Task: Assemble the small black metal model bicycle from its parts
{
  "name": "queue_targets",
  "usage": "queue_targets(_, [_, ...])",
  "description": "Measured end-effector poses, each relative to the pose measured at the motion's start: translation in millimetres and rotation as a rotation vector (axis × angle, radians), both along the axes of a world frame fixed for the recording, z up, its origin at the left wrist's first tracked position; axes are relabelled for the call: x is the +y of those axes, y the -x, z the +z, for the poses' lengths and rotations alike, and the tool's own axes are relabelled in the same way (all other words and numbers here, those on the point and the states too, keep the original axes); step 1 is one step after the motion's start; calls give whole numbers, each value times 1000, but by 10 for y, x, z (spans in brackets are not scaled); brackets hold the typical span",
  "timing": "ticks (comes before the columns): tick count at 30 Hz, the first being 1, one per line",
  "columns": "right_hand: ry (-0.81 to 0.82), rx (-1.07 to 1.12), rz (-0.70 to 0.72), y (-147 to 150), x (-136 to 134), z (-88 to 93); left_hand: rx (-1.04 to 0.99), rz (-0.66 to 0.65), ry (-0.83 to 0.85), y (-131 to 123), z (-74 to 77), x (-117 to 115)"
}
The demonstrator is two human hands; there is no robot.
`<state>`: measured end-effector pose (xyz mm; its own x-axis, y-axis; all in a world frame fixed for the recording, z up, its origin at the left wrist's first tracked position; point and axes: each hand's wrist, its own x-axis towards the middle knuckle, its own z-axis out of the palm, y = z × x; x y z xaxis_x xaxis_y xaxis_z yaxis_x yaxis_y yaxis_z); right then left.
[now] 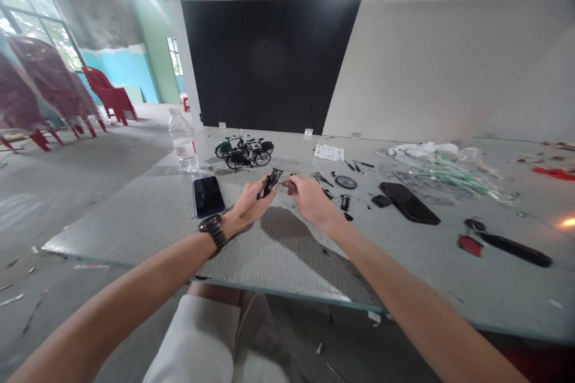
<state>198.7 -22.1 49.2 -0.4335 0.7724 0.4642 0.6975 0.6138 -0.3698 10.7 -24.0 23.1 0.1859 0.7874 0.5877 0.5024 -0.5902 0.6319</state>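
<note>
My left hand (250, 202), with a black watch on its wrist, is closed around a small black model bicycle frame (270, 181) held just above the grey table (278, 251). My right hand (308, 197) is pinched at the frame's right end; whatever tiny piece it holds is too small to make out. Two finished model bicycles (245, 152), one green and one black, stand farther back. Loose black parts and a small wheel (345, 182) lie just right of my hands.
A dark phone (208, 195) lies left of my hands, another phone (409, 201) to the right. A water bottle (183, 142) stands at the back left. Plastic bags and parts sprues (442, 170), a black tool (512, 246) and a red piece (469, 245) lie right. Red chairs (108, 93) stand far left.
</note>
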Motion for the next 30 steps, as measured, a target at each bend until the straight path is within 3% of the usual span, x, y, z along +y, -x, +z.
queue_targets(10, [-78,-37,-24,-5,27,-24,16,33,42,9,-2,16])
queue_targets(25, [-35,-84,-5,-33,46,-53,-10,14,26,25,0,2])
queue_targets(30, [50,-74,-14,-8,15,1,15,3,-6,26,-22,19])
